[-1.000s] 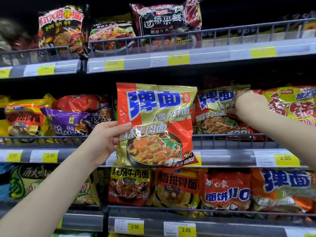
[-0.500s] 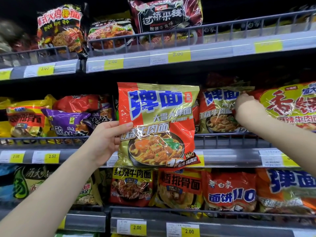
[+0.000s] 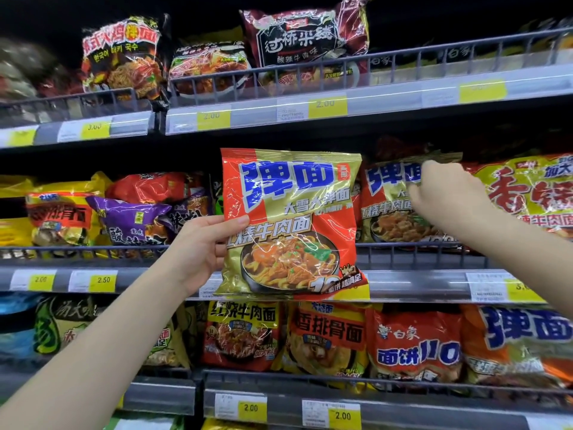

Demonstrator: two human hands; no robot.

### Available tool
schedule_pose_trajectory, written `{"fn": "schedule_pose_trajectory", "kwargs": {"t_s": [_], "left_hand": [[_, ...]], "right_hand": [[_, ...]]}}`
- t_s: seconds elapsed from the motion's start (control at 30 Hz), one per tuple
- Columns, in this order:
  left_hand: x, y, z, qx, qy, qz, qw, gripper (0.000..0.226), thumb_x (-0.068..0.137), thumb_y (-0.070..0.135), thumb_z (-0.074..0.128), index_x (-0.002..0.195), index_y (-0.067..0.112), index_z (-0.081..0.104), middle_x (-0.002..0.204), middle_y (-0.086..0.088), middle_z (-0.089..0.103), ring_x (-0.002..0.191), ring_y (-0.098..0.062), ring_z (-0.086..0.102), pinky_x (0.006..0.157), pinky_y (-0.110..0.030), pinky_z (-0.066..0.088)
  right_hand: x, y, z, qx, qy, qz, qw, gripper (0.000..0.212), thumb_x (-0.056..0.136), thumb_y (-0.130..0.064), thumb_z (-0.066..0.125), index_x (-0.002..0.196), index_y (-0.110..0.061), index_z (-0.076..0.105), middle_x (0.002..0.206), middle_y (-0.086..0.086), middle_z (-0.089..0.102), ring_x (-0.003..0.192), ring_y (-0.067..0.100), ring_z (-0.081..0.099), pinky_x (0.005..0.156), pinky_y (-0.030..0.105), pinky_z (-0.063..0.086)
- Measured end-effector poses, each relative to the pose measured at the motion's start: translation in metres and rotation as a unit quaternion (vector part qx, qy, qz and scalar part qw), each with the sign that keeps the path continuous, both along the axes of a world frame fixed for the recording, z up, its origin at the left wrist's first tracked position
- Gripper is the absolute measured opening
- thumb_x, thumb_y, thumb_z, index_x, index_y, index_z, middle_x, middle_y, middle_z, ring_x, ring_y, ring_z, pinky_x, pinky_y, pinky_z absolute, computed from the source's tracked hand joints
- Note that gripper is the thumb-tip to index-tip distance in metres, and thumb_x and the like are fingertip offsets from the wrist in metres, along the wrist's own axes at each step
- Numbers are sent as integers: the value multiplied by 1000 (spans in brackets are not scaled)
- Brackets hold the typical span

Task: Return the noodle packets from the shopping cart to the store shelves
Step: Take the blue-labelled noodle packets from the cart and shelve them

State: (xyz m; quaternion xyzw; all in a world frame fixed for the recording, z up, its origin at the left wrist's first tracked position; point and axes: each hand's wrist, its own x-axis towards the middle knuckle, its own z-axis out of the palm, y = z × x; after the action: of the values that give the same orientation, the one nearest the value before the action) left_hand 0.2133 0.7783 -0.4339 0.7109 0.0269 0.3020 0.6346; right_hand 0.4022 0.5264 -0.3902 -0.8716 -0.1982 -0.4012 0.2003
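Observation:
My left hand (image 3: 198,243) grips the left edge of a red and gold noodle packet (image 3: 291,225) with blue lettering and holds it upright in front of the middle shelf (image 3: 418,283). A matching packet (image 3: 387,206) stands on that shelf behind the wire rail, just right of the held one. My right hand (image 3: 446,197) is at the upper right of that shelved packet, with its fingers loosely spread against it and gripping nothing. The shopping cart is out of view.
A yellow and red packet (image 3: 527,193) stands right of my right hand. Purple (image 3: 133,221) and yellow (image 3: 59,215) packets fill the middle shelf's left. The upper shelf (image 3: 310,107) and lower shelf (image 3: 279,408) hold more packets behind wire rails with yellow price tags.
My right hand was closed on the right edge of the shelved packet; now its fingers have spread and it sits in front of that packet. The left hand keeps its packet almost still.

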Motion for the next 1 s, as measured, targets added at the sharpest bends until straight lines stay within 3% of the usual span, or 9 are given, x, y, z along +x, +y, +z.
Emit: {"fn": "schedule_pose_trajectory", "kwargs": {"t_s": [0.07, 0.13, 0.2, 0.37, 0.6, 0.67, 0.73, 0.87, 1.0], "left_hand": [[0, -1, 1, -4, 3, 0, 1000, 41, 65, 29, 69, 99, 6, 66, 86, -5, 74, 68, -19, 70, 60, -29, 57], [1, -3, 1, -6, 8, 1, 1000, 42, 66, 30, 69, 100, 6, 66, 89, -7, 74, 70, -21, 70, 61, -30, 56], [2, -5, 2, -6, 13, 2, 1000, 41, 67, 29, 71, 100, 6, 67, 90, -8, 74, 71, -22, 70, 62, -31, 57], [5, -11, 4, -6, 17, 9, 1000, 42, 64, 32, 70, 98, 6, 66, 85, -6, 74, 69, -21, 69, 65, -33, 56], [6, -16, 9, 12, 12, 9, 1000, 35, 73, 33, 67, 96, 7, 66, 74, -2, 73, 55, -14, 64, 49, -22, 49], [9, -18, 9, 15, 14, 17, 1000, 31, 84, 35, 61, 97, 7, 65, 78, -5, 74, 61, -15, 66, 58, -26, 54], [12, -16, 9, 19, 15, 32, 999, 37, 86, 43, 55, 99, 10, 64, 94, -8, 74, 85, -20, 69, 83, -36, 54], [6, -8, 6, 155, 26, 79, 984, 41, 96, 46, 37, 123, 24, 57, 120, 8, 60, 124, -15, 51, 107, -30, 35], [-2, -9, -5, 429, 139, 148, 880, 49, 101, 38, 16, 148, 27, 23, 153, 8, 27, 137, -2, 17, 106, -15, 9]], "right_hand": [[-16, 5, -1, 53, 45, 140, 988, 44, 97, -41, 42, 89, -3, 62, 79, 12, 62, 76, 30, 61, 68, 32, 44], [-38, 13, -1, 163, 194, 315, 915, 53, 94, -55, 39, 93, -8, 64, 86, 9, 69, 81, 20, 68, 73, 32, 54], [-54, 20, -1, 209, 319, 391, 838, 58, 87, -62, 42, 97, -9, 62, 93, 9, 71, 83, 20, 71, 75, 32, 57], [-69, 28, -6, 158, 392, 426, 800, 64, 66, -55, 68, 104, -4, 64, 88, 10, 76, 80, 22, 74, 76, 33, 59], [-62, 33, -6, 207, 426, 426, 771, 39, 72, -25, 79, 99, -2, 64, 85, 10, 76, 77, 21, 74, 74, 31, 58], [-60, 33, -3, 224, 439, 430, 757, 37, 72, -23, 78, 99, -1, 66, 86, 10, 76, 74, 20, 73, 70, 29, 58], [-56, 33, -1, 244, 459, 426, 740, 37, 71, -21, 79, 100, -1, 67, 85, 12, 75, 67, 17, 72, 61, 27, 58], [-42, 30, 4, 304, 479, 396, 722, 33, 73, -18, 78, 99, -4, 64, 82, 10, 73, 62, 16, 69, 57, 27, 60], [-24, 28, 14, 363, 443, 378, 727, 30, 75, -18, 78, 99, -6, 64, 80, 8, 71, 58, 14, 69, 48, 23, 57]]}}
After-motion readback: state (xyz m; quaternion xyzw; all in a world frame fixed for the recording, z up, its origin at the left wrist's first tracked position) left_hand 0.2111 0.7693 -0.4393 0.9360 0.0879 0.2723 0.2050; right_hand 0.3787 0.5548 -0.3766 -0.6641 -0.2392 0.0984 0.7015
